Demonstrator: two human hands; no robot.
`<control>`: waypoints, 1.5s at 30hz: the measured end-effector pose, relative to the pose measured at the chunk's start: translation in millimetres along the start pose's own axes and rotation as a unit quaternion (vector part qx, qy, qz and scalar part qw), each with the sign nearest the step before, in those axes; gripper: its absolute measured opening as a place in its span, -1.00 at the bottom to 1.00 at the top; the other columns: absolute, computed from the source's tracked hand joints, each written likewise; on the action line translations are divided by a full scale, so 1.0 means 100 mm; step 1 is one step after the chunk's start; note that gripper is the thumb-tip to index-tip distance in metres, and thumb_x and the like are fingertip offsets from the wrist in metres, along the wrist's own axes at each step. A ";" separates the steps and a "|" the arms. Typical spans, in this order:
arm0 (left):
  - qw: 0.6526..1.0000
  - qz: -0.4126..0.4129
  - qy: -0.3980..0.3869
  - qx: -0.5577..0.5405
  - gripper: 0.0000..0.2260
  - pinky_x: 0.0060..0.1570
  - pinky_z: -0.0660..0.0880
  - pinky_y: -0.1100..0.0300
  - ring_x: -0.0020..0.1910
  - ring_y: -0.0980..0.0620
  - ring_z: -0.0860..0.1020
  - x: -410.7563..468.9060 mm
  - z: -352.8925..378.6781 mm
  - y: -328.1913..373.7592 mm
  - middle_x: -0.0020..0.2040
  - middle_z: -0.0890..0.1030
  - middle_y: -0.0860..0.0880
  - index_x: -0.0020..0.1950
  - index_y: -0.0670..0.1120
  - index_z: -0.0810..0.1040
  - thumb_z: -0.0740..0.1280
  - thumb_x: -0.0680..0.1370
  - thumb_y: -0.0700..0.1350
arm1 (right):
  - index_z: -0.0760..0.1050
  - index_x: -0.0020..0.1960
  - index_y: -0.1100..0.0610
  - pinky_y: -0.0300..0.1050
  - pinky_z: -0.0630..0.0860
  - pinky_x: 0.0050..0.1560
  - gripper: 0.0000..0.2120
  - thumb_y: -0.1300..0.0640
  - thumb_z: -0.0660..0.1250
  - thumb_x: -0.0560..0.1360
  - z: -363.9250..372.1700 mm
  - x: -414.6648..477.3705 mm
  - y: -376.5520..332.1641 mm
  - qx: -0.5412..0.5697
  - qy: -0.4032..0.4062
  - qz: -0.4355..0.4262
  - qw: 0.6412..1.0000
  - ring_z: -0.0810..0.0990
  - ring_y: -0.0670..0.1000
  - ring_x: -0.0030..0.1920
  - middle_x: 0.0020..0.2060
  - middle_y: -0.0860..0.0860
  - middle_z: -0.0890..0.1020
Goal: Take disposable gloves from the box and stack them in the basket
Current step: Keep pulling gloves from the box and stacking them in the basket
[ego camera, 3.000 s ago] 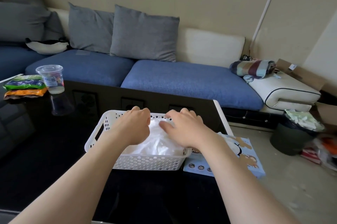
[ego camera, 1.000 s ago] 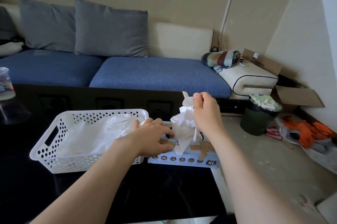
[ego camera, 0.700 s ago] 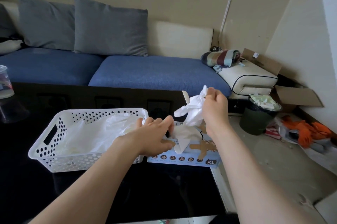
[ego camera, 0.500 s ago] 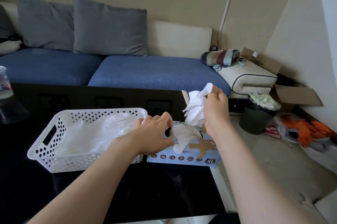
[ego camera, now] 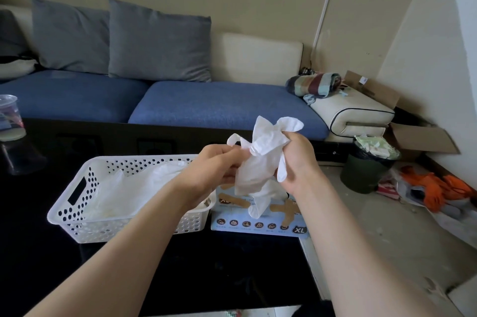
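I am in a home living room: a blue-cushioned sofa (ego camera: 219,107) with grey pillows (ego camera: 160,42) runs across the middle of the frame behind my glossy black table (ego camera: 232,260), and a full bin (ego camera: 361,177) and cardboard box (ego camera: 426,139) sit at right.

A crumpled white glove (ego camera: 260,159) hangs in the air above the box, pinched near its top by both the left grip (ego camera: 214,168) and the right grip (ego camera: 296,161). Several of its fingers splay up and sideways, and its lower end droops. The box (ego camera: 258,226) is pale blue and printed with XL. It lies flat near the right edge of the black counter (ego camera: 38,252), and a second glove (ego camera: 262,204) pokes out of its top opening. Just beside its left end stands the white perforated basket (ego camera: 116,229), upright, with a loose heap of translucent white gloves (ego camera: 134,187) inside.
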State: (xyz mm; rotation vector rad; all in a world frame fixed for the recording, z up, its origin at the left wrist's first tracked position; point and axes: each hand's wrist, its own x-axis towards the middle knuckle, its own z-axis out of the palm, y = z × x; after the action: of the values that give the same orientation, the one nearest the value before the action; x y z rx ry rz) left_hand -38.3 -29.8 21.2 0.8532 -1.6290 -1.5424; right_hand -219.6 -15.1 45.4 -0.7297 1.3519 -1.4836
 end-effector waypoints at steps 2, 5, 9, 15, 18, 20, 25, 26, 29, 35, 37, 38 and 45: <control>1.000 0.015 0.026 -0.003 -0.77 0.10 0.61 -0.10 0.03 -0.19 0.70 -0.02 -0.04 0.00 0.06 0.72 -0.22 0.10 -0.19 0.71 0.37 0.67 -0.05 | 0.45 -0.29 0.07 -0.07 0.41 -0.14 -0.70 0.18 0.23 0.61 0.04 -0.02 0.00 0.014 0.012 0.009 1.000 0.53 0.05 -0.28 -0.36 0.01 0.54; 0.997 0.022 0.068 -0.009 -0.77 0.18 0.61 -0.17 0.11 -0.18 0.70 -0.05 -0.13 0.02 0.11 0.72 -0.20 0.16 -0.16 0.71 0.40 0.65 -0.03 | 0.50 -0.26 0.06 -0.08 0.43 -0.17 -0.73 -0.01 0.27 0.57 0.06 -0.04 0.02 -0.002 0.028 0.025 0.999 0.55 0.02 -0.29 -0.33 -0.01 0.59; 0.992 0.019 0.122 0.029 -0.72 0.03 0.62 -0.05 0.02 -0.20 0.70 -0.09 -0.25 0.04 0.00 0.73 -0.16 0.07 -0.13 0.72 0.45 0.60 0.08 | 0.54 -0.12 0.12 -0.01 0.56 -0.09 -0.60 -0.24 0.29 0.48 0.06 -0.09 0.04 -0.087 0.019 0.054 0.995 0.62 0.12 -0.19 -0.21 0.08 0.69; 0.987 0.042 0.122 0.097 -0.82 -0.21 0.45 0.21 -0.26 0.08 0.55 -0.18 -0.32 0.10 -0.23 0.63 -0.12 -0.05 -0.07 0.74 0.55 0.53 0.03 | 0.64 0.18 0.01 0.13 0.63 0.30 -0.63 -0.19 0.51 0.49 0.20 -0.20 0.04 -0.209 -0.120 -0.126 0.962 0.75 -0.01 0.09 0.00 -0.02 0.79; 0.977 0.064 0.099 0.178 -0.86 -0.21 0.36 0.27 -0.27 0.14 0.43 -0.21 -0.33 0.09 -0.25 0.57 -0.14 -0.07 0.01 0.76 0.53 0.54 0.06 | 0.63 0.26 -0.13 -0.08 0.57 0.21 -0.59 -0.21 0.56 0.47 0.28 -0.27 0.09 -0.294 -0.184 -0.130 0.929 0.71 -0.11 0.14 0.01 -0.06 0.78; 0.973 0.063 0.100 0.198 -0.89 -0.16 0.40 0.19 -0.25 0.16 0.47 -0.21 -0.35 0.06 -0.22 0.65 -0.08 -0.07 0.06 0.76 0.55 0.51 0.07 | 0.68 0.19 -0.13 -0.15 0.57 0.11 -0.72 -0.13 0.56 0.51 0.33 -0.26 0.14 -0.327 -0.159 -0.151 0.919 0.72 -0.16 0.06 -0.05 -0.06 0.78; 0.973 0.016 0.124 0.195 -0.82 -0.13 0.63 0.08 -0.20 0.08 0.70 -0.21 -0.42 0.05 -0.21 0.74 0.04 -0.09 0.03 0.76 0.61 0.46 0.10 | 0.74 0.03 -0.01 -0.10 0.72 -0.06 -0.88 0.11 0.42 0.65 0.38 -0.21 0.17 -0.302 -0.073 -0.190 0.931 0.75 -0.07 -0.11 -0.18 -0.08 0.77; 0.972 0.011 0.127 0.197 -0.83 -0.05 0.67 0.01 -0.15 0.02 0.72 -0.21 -0.44 0.05 -0.18 0.75 0.02 -0.10 0.02 0.77 0.60 0.47 0.10 | 0.72 0.04 0.00 -0.10 0.73 -0.10 -0.88 0.11 0.40 0.66 0.38 -0.21 0.16 -0.288 -0.059 -0.194 0.936 0.76 -0.06 -0.14 -0.16 -0.07 0.76; 0.973 0.001 0.133 0.190 -0.83 0.03 0.68 -0.07 -0.11 -0.03 0.73 -0.25 -0.49 0.08 -0.16 0.76 0.01 -0.11 0.01 0.77 0.58 0.49 0.10 | 0.68 0.09 -0.01 0.02 0.75 -0.02 -0.79 0.20 0.29 0.68 0.37 -0.21 0.12 -0.237 -0.037 -0.182 0.954 0.78 0.02 -0.20 -0.04 0.00 0.73; 0.982 0.008 0.114 0.152 -0.81 0.04 0.69 -0.07 -0.06 -0.09 0.74 -0.35 -0.52 0.17 -0.11 0.76 -0.06 -0.05 -0.03 0.77 0.56 0.51 0.08 | 0.73 -0.08 -0.04 0.16 0.74 0.06 -0.59 0.25 0.13 0.47 0.43 -0.35 0.05 -0.232 -0.041 -0.144 0.961 0.72 0.16 0.07 0.15 0.18 0.65; 0.982 0.017 0.120 0.143 -0.80 0.02 0.69 -0.09 -0.05 -0.11 0.74 -0.36 -0.52 0.17 -0.09 0.76 -0.08 -0.04 -0.05 0.77 0.56 0.51 0.08 | 0.75 -0.11 -0.03 0.28 0.69 0.16 -0.63 0.06 0.16 0.42 0.44 -0.38 0.04 -0.208 -0.070 -0.096 0.971 0.72 0.23 0.07 0.06 0.21 0.72; 0.982 0.023 0.126 0.138 -0.80 0.01 0.68 -0.07 -0.05 -0.10 0.74 -0.36 -0.52 0.17 -0.09 0.76 -0.08 -0.04 -0.05 0.77 0.56 0.51 0.07 | 0.76 -0.09 0.01 0.28 0.67 0.20 -0.62 -0.06 0.18 0.45 0.44 -0.40 0.02 -0.205 -0.094 -0.072 0.972 0.72 0.23 0.07 -0.02 0.17 0.76; 0.988 0.011 0.102 0.114 -0.71 -0.15 0.59 0.18 -0.17 0.04 0.68 -0.46 -0.57 0.23 -0.15 0.74 -0.08 -0.09 -0.11 0.77 0.54 0.51 0.13 | 0.70 -0.01 0.16 -0.06 0.49 -0.03 -0.86 0.10 0.43 0.56 0.40 -0.56 0.00 -0.380 -0.211 -0.090 0.896 0.53 -0.05 -0.16 -0.24 -0.05 0.55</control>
State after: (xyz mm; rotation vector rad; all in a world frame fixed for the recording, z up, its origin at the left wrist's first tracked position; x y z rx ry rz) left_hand 35.1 -18.7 42.3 1.0731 -1.6769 -1.2236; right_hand -163.4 20.6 63.4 -1.6078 1.5313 -0.8042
